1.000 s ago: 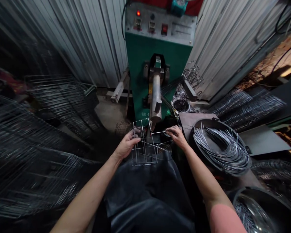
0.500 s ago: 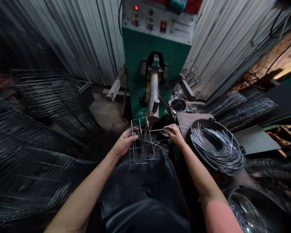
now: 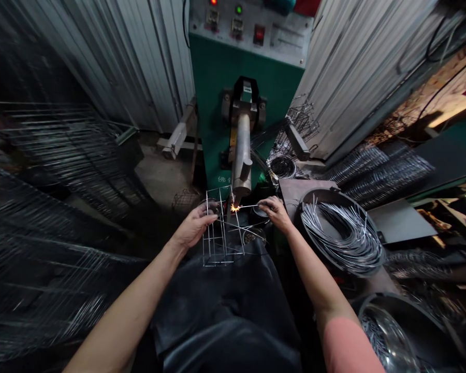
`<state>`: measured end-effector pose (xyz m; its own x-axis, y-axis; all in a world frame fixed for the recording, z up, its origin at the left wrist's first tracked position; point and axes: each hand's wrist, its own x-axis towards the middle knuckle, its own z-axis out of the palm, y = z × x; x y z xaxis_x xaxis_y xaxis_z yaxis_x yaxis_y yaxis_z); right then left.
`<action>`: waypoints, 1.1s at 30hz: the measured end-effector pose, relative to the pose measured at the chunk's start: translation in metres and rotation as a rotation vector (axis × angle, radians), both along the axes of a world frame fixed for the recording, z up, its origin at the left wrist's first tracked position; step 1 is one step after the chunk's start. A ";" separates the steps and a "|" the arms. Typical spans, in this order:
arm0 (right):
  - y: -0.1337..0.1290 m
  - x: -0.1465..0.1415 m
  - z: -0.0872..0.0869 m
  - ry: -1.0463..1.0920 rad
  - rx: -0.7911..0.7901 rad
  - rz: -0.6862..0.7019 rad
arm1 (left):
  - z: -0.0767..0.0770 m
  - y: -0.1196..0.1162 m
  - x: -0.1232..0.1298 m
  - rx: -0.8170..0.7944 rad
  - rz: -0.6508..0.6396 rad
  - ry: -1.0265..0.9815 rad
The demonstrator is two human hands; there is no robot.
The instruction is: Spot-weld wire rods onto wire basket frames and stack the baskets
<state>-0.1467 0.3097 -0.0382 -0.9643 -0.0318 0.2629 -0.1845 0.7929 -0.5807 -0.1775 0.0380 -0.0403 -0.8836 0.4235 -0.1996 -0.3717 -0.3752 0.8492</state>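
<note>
**A spark [image 3: 235, 207] flies at the welder's tip**

The person's left hand [image 3: 196, 225] holds a rectangular wire frame [image 3: 217, 264] upright in front of the lap, just below the electrode [image 3: 241, 178] of a green spot welder [image 3: 221, 88]. Its fingers [image 3: 204, 211] curl together over the frame's upper wires, though the exact grip is partly hidden. The right hand [image 3: 274, 213] reaches in from the other side, its fingers [image 3: 270, 204] bunched and pinching 1 straight wire [image 3: 248, 206]. That wire lies across the top of the frame and runs to the spark at the electrode's lower end.

A dark apron [image 3: 225, 305] covers the lap beneath the frame, and a pink sleeve [image 3: 345, 344] shows on the right arm. The welder's control panel [image 3: 248, 23] has 2 lit lamps, 1 red and 1 green, and a red switch [image 3: 259, 34].

To the right, a coil of cut wire [image 3: 341, 238] lies in a round black tray [image 3: 314, 192], with a metal basin of wire [image 3: 384, 331] below it. Stacks of wire frames [image 3: 70, 150] rise on the left, beside a corrugated metal wall [image 3: 112, 57].
</note>
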 end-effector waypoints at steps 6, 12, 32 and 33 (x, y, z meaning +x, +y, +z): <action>-0.002 0.005 0.009 0.053 0.041 -0.033 | -0.004 -0.001 -0.001 -0.039 -0.009 0.017; -0.062 0.049 0.026 -0.005 -0.054 0.017 | -0.001 0.000 0.001 -0.055 -0.008 0.039; -0.011 0.034 0.015 0.166 0.073 -0.066 | 0.002 0.009 0.005 -0.043 0.163 0.136; -0.010 0.031 0.013 0.160 0.075 -0.068 | 0.002 0.009 0.005 -0.037 0.168 0.129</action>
<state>-0.1153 0.2999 -0.0251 -0.9108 0.0065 0.4128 -0.2147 0.8466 -0.4871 -0.1722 0.0473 -0.0387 -0.9604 0.2629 -0.0925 -0.1936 -0.3904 0.9000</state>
